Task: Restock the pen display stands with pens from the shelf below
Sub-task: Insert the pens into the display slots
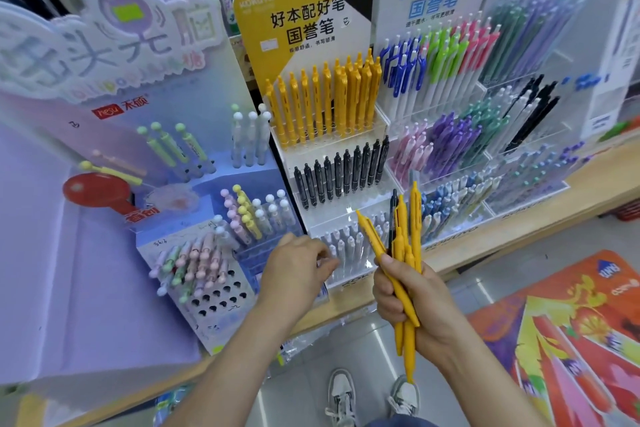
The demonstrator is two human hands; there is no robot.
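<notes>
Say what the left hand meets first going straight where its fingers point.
Left hand would probably meet the pale grey-white pens in the bottom tier of the clear display stand first; depth unclear.

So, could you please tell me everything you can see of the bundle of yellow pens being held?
The yellow pens are a handful of slim, matte, plastic-looking click pens, all the same mustard colour, with one black pen among them. The right hand grips them round their middles. They stand roughly upright and fanned out, with the clip ends up and the tapered tips poking out below the fist. They are held in the air in front of the lower rows of the pen stand, and only that hand visibly touches them.
</notes>
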